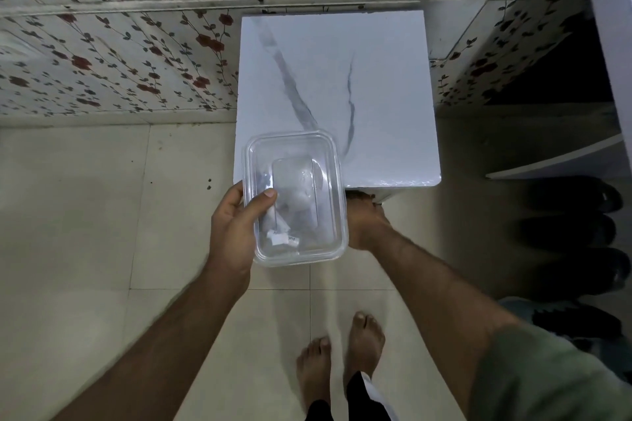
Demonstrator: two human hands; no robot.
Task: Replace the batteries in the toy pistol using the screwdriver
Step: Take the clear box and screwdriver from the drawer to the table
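A clear plastic container (294, 198) with a lid is held in the air over the near left corner of a white marble-patterned table (376, 96). My left hand (236, 225) grips its left side, thumb on the lid. My right hand (366, 222) is at the container's right side, mostly hidden under it, close to the table's front edge. Through the plastic I see pale blurred shapes and a small white label; I cannot make out what they are. No toy pistol, screwdriver or batteries can be told apart.
Floral wallpaper (119, 55) covers the wall behind and left of the table. Dark shoes (574, 232) sit on shelves at the right. My bare feet (342, 355) stand on pale floor tiles in front of the table.
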